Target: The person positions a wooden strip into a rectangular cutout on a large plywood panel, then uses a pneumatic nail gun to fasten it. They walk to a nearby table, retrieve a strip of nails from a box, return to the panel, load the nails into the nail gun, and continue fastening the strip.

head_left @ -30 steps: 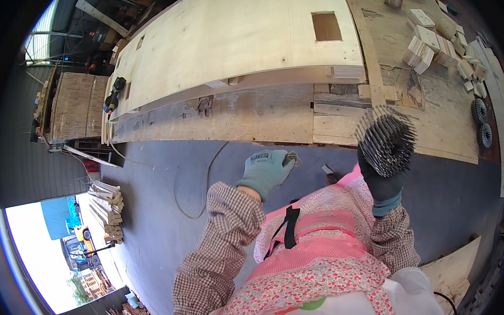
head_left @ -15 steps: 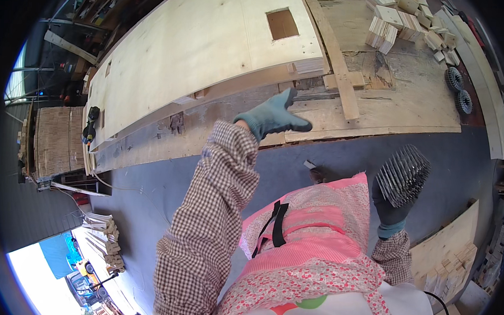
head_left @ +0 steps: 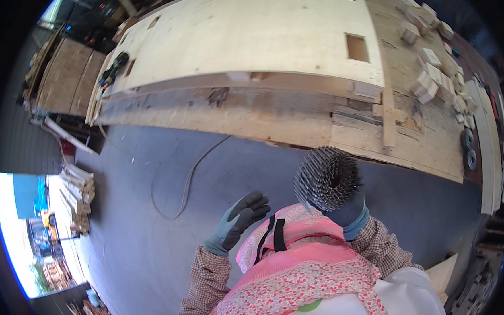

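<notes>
In front of my body, my right hand [head_left: 349,210], in a dark glove with a blue cuff, grips a round coil of nails [head_left: 326,178]. The coil's hollow centre faces up, and its many thin metal shanks show around the side. Most of the fingers are hidden behind it. To the left, my left hand [head_left: 242,218] hangs above the floor in a grey-and-blue glove, fingers stretched out, holding nothing. Beyond both hands stands the workbench [head_left: 288,119], bearing a long pale plywood box panel [head_left: 252,38] with square cut-outs.
Wood blocks [head_left: 430,81] lie at the bench's right end near two more nail coils [head_left: 468,149]. A black-and-yellow power tool [head_left: 114,70] rests at the panel's left end. A hose [head_left: 189,180] curves across the floor. Stacked lumber [head_left: 78,197] stands at left.
My left hand has drawn back from the bench edge, down and left. My right hand has brought the nail coil leftward in front of me. The view has shifted.
</notes>
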`<control>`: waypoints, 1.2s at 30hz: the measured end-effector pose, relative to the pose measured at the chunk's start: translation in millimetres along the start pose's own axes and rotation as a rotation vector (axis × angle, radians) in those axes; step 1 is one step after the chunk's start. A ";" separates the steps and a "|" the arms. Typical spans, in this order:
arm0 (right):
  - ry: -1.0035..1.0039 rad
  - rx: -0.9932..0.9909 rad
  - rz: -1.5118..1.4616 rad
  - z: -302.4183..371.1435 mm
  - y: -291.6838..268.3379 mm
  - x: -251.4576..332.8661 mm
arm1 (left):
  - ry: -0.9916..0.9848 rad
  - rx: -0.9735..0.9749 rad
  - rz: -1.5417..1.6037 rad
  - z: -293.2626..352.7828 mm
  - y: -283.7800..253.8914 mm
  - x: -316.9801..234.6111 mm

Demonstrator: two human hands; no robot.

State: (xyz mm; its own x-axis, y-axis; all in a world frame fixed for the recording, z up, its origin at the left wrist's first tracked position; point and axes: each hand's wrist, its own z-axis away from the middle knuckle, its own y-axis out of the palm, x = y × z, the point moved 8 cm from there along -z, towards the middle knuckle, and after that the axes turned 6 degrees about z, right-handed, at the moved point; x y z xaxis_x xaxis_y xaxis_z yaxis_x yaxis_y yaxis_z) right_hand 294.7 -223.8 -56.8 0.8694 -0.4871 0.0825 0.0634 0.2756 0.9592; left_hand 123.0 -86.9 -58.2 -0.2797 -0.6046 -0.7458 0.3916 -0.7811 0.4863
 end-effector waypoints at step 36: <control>0.933 0.774 0.869 -373.1 213.5 -456.8 | 0.638 -0.784 0.379 89.2 -380.0 -264.9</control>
State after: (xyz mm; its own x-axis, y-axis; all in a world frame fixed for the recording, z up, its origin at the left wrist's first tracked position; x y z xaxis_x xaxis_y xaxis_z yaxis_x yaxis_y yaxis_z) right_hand 93.9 366.7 9.3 0.5095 0.3687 0.7774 -0.6351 -0.4484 0.6289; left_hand -29.9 356.1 -4.8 0.3976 -0.4161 -0.8178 0.8721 -0.1057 0.4778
